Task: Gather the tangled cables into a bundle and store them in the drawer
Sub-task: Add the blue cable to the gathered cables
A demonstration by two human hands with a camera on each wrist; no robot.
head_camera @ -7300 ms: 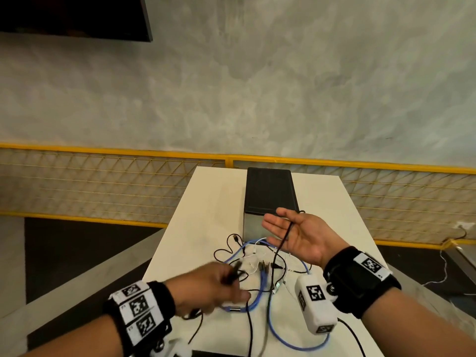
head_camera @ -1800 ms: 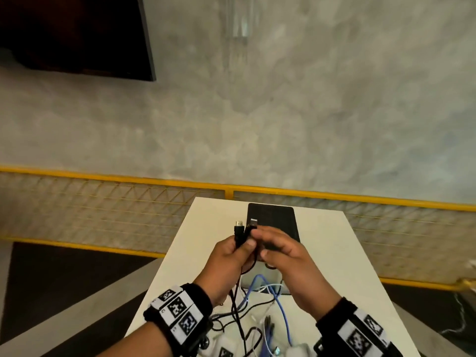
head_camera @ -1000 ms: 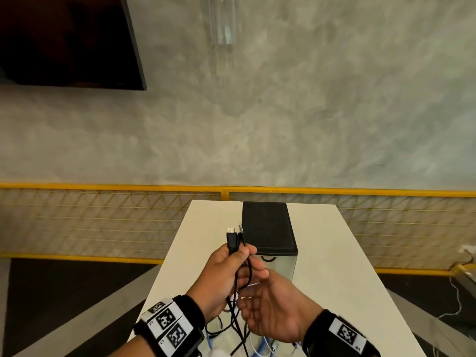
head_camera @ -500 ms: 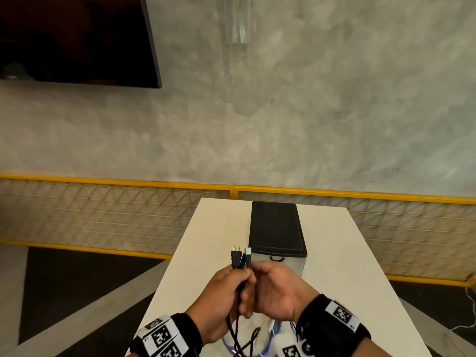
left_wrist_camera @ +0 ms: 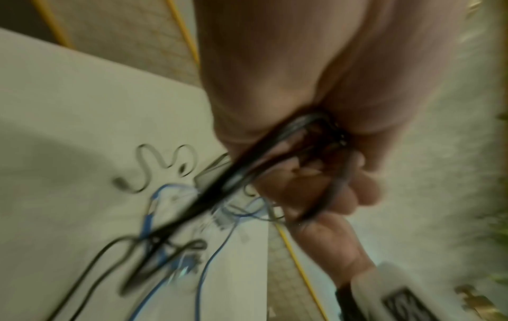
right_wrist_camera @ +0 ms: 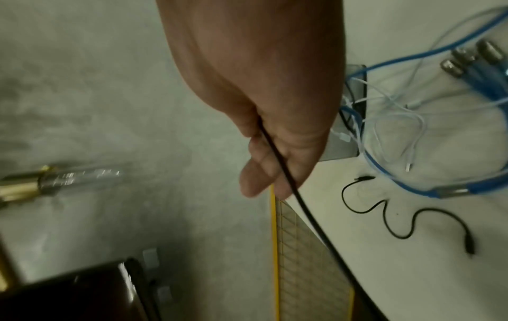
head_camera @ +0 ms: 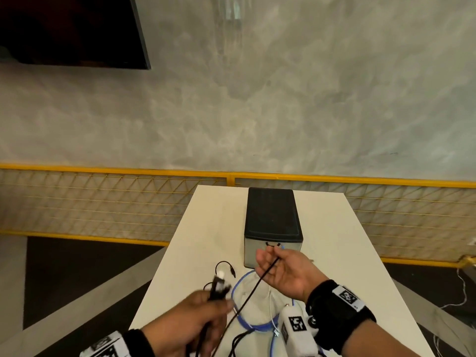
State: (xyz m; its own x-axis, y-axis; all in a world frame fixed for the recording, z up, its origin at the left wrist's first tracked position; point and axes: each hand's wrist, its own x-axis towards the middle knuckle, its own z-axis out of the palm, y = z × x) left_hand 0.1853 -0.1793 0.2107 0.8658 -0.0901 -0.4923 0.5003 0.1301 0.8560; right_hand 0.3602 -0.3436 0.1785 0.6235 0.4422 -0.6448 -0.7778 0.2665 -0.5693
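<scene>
My left hand [head_camera: 195, 320] grips a bunch of black cables [head_camera: 219, 287] near their plug ends, low over the table's near left; in the blurred left wrist view its fingers [left_wrist_camera: 357, 173] curl round the strands. My right hand [head_camera: 283, 274] is held palm up in front of the small black-topped drawer unit [head_camera: 273, 217], whose drawer is closed. One black cable [head_camera: 255, 282] stretches taut from the left hand across the right hand's straight fingers [right_wrist_camera: 264, 165]. A blue cable [head_camera: 247, 323], a white cable [right_wrist_camera: 412, 139] and a short black cable [head_camera: 224, 266] lie loose on the table.
The white table [head_camera: 334, 253] is narrow, with floor on both sides. A yellow mesh fence [head_camera: 103, 202] runs behind its far edge. A dark screen [head_camera: 64, 29] hangs on the grey wall. Blue plug ends [right_wrist_camera: 467, 58] lie at my near side.
The hands were joined, holding the plug ends up before the drawer unit. The left hand has dropped down-left with the plugs; the right hand has drawn apart and opened, the cable stretched between them.
</scene>
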